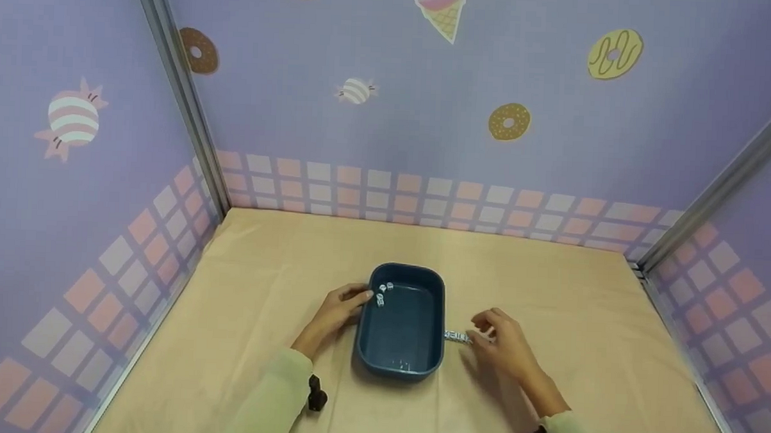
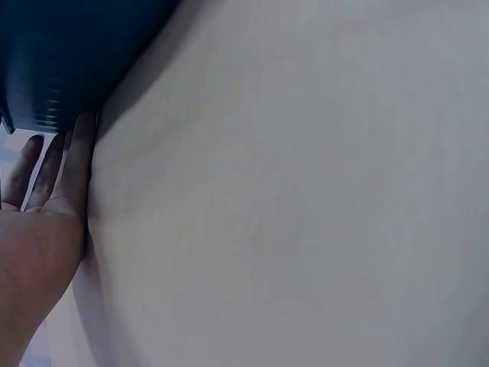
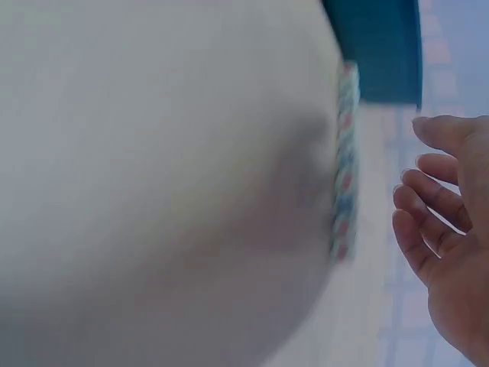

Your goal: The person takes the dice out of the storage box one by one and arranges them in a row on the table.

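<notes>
A dark blue rectangular box (image 1: 400, 332) stands on the cloth, with several small white dice (image 1: 380, 299) inside near its far left corner. My left hand (image 1: 340, 311) rests against the box's left side; in the left wrist view its fingers (image 2: 76, 164) are fairly straight, tips at the box wall. Outside the box, a straight row of dice (image 1: 458, 336) with red and dark marks extends from its right side. Over the outer end of this row hovers my right hand (image 1: 504, 345). Its fingers (image 3: 432, 202) are loosely bent and hold nothing in the right wrist view, apart from the blurred row.
Beige cloth (image 1: 281, 270) covers the table, slightly creased. Purple printed panels (image 1: 395, 114) enclose the back and both sides, joined by metal posts (image 1: 184, 94) at the corners. A dark strap piece (image 1: 316, 393) sits at the left wrist.
</notes>
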Action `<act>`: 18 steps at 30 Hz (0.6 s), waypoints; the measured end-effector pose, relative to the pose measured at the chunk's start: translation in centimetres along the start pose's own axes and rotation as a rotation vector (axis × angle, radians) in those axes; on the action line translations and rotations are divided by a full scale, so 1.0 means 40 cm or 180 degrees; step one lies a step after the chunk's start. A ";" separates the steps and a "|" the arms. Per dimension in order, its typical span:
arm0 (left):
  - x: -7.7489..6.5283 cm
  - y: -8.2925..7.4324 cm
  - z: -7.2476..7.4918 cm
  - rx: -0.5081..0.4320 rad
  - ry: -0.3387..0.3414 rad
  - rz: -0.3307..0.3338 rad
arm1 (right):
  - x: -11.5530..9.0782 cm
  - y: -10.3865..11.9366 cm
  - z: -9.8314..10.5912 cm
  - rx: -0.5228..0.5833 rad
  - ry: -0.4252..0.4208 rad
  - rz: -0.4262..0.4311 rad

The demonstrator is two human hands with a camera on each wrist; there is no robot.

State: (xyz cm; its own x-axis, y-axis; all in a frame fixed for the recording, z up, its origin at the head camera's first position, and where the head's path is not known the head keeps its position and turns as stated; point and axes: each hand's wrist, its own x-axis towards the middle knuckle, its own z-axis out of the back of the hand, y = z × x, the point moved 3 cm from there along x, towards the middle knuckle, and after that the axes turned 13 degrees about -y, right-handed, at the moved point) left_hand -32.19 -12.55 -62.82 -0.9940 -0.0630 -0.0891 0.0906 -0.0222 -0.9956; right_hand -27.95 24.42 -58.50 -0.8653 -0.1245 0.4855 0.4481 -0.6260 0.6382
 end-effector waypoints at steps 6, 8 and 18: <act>-0.003 0.002 -0.005 -0.0092 -0.0005 0.0045 | 0.074 0.096 -0.086 0.0431 -0.0073 0.0218; -0.005 0.004 -0.006 -0.0159 -0.0023 0.0115 | 0.099 0.126 -0.116 0.0515 -0.0068 0.0284; -0.003 -0.002 -0.007 -0.0218 -0.0077 0.0180 | 0.175 0.198 -0.277 0.0557 0.0194 0.0230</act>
State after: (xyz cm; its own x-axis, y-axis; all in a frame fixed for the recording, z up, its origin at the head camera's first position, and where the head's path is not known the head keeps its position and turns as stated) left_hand -32.09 -12.24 -62.76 -0.9856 -0.0863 -0.1454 0.1414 0.0504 -0.9887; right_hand -32.96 10.07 -56.66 -0.8390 -0.2140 0.5002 0.5373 -0.4710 0.6997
